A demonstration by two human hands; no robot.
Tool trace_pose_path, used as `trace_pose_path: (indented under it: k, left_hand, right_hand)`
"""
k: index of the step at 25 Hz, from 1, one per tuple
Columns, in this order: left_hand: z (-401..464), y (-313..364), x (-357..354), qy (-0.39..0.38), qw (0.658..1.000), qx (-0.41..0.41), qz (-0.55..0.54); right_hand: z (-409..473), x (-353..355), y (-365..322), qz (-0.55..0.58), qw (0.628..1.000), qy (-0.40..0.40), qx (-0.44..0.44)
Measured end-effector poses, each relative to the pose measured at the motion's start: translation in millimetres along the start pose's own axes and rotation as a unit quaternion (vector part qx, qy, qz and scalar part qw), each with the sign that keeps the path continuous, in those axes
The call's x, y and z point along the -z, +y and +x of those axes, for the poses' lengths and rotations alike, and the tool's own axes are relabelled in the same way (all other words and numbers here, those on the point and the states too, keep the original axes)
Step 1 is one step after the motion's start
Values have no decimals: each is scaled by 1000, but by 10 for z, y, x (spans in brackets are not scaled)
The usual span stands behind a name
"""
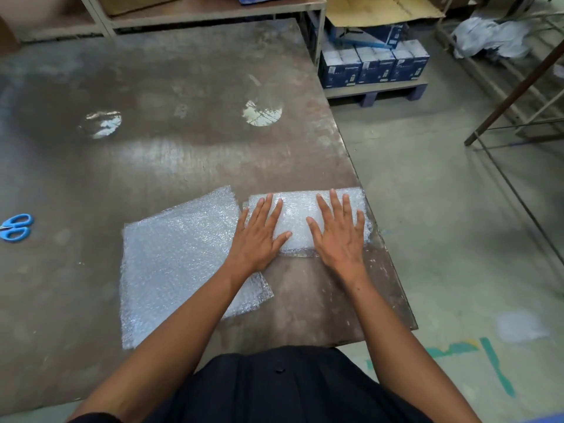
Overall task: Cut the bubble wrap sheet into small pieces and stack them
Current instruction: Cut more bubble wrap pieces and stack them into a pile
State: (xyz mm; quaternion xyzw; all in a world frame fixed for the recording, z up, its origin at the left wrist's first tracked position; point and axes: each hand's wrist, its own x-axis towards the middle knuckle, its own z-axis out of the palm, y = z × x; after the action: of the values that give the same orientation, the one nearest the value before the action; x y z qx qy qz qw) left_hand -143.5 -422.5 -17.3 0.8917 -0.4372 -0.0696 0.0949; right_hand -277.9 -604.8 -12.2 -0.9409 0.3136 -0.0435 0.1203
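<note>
A stack of small bubble wrap pieces [300, 209] lies near the table's right edge. My left hand [259, 236] presses flat on its left part, fingers straight and spread. On the stack's right part rests my right hand [340, 233], also flat with straight fingers. A larger bubble wrap sheet [177, 264] lies flat to the left of the stack, partly under my left forearm. Blue-handled scissors [15, 228] lie far off at the table's left edge of view, away from both hands.
The worn metal table [171, 148] ends just right of the stack, with concrete floor [442, 224] beyond. Blue boxes [374, 64] sit on a pallet at the back right, and a shelf frame [213, 7] stands behind the table.
</note>
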Motion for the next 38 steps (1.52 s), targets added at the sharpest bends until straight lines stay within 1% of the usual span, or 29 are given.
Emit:
trace_pose_path:
  k: [2, 4, 7, 8, 9, 10, 12, 13, 14, 16, 18, 22, 24, 27, 31, 34, 36, 38]
  left_hand:
    - [-96, -47, 52, 15, 1000, 7, -25]
    - [-269, -131, 99, 59, 995, 38, -67]
    - [-622, -297, 123, 130, 981, 122, -75]
    - [-737, -343, 113, 140, 975, 157, -68]
    - [-826, -382, 101, 143, 969, 191, -66]
    - [-890, -410, 94, 138, 963, 221, -71]
    - [-968, -452, 95, 111, 957, 252, -89]
    - [-993, -465, 109, 97, 958, 254, -93]
    - [-1008, -470, 134, 85, 959, 254, -95]
    - [-1053, -501, 205, 68, 958, 260, -95]
    - [-1168, -574, 264, 59, 960, 261, -86]
    - [-1418, -790, 327, 59, 971, 232, -31]
    - [-1478, -898, 367, 49, 972, 228, -35]
    - [-1564, -1086, 402, 27, 977, 202, -65]
    - [-1644, -1256, 431, 23, 979, 170, -113]
    - [-1651, -1341, 435, 20, 980, 155, -123]
    - [-1651, -1415, 435, 22, 981, 149, -125]
    - [-1655, -1482, 440, 24, 981, 147, -127]
  right_hand:
    - [-24, 68, 16, 14, 1000, 11, 11]
    - [-54, 136, -94, 15, 998, 56, 23]
    - [-215, 187, -414, 44, 988, 140, 56]
    - [-296, 172, -561, 69, 983, 149, 78]
    - [-365, 151, -723, 104, 980, 139, 95]
    - [-417, 114, -886, 149, 978, 102, 105]
    - [-509, -26, -1200, 229, 967, -13, 110]
    - [-561, -105, -1340, 246, 960, -70, 116]
    - [-612, -168, -1451, 244, 955, -111, 125]
    - [-676, -263, -1646, 215, 958, -136, 132]
    - [-731, -303, -1834, 199, 966, -129, 104]
    - [-776, -314, -2207, 191, 974, -121, 12]
    - [-745, -305, -2320, 189, 974, -121, -17]
    - [-664, -311, -2434, 219, 970, -101, -23]
    - [-588, -275, -2570, 282, 956, -68, -39]
    - [-570, -304, -2631, 285, 957, -27, -50]
    - [-559, -353, -2668, 301, 952, -17, -57]
    - [-539, -396, -2693, 263, 963, 2, -48]
